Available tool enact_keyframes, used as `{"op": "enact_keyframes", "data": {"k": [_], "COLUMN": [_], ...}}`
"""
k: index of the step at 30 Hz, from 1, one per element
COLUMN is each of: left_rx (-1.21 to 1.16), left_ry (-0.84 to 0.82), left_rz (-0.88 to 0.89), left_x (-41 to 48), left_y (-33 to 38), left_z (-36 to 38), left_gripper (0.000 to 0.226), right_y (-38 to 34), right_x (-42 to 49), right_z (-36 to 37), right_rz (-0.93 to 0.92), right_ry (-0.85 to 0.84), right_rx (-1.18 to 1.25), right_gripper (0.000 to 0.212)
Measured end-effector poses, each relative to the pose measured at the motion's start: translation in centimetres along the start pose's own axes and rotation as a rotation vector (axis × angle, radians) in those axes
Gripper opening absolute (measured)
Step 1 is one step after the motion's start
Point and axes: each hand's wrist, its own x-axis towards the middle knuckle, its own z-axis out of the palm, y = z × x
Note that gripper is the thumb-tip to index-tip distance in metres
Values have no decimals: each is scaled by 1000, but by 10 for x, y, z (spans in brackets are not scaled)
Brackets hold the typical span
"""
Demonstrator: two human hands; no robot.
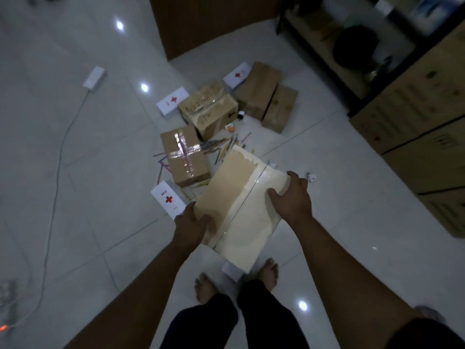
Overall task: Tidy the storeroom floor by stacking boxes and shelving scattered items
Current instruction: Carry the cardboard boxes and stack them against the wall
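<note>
I hold a pale taped cardboard box (239, 205) above the floor, tilted away from me. My left hand (193, 227) grips its near left corner and my right hand (292, 195) grips its right edge. On the tiles beyond lie a box with a tape cross (185, 157), a taped box with writing (208, 109) and two brown boxes (266, 94) at the back. Three white cartons with red crosses (167, 199) (172, 100) (237, 74) lie among them. Coloured sticks (221, 146) are scattered beside the boxes.
A stack of large cartons (412, 122) lines the right side, with a dark shelf unit (347, 46) behind it. A white power strip (94, 78) and its cable run across the left floor. Small white objects (311, 177) (230, 270) lie near my bare feet (270, 270).
</note>
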Motion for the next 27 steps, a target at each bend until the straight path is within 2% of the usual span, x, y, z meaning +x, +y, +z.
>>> {"op": "enact_keyframes", "data": {"k": [3,6,7,9,13,16,18,22,27], "left_rx": [25,20,1,-56,-65,-44,-3,73,92], "left_ry": [-42,-65,-76,-128,-238,-265,-292,-352,-276], "left_rz": [0,61,74,90,171,297,422,651,860], "left_x": [-54,-106,-123,-155,-206,-232,-252,-298,-337], "left_y": [54,112,134,175,247,295,329,391,447], "left_z": [-19,-22,-20,-8,31,60,83,125,171], "left_gripper": [73,92,92,78,63,65,64,47,68], "right_y": [-14,-13,-11,-6,11,28,42,65,85], "right_x": [-40,-76,-86,-105,-132,-143,-152,-157,-169], "right_z": [-73,-142,-164,-208,-292,-348,-389,-453,-523], "right_rz": [24,100,133,167,121,59,4,-64,-171], "right_ry": [78,146,166,203,345,439,514,630,728], "right_rx": [30,183,252,382,512,601,671,766,898], "right_gripper": [73,70,70,73,87,111,118,119,113]}}
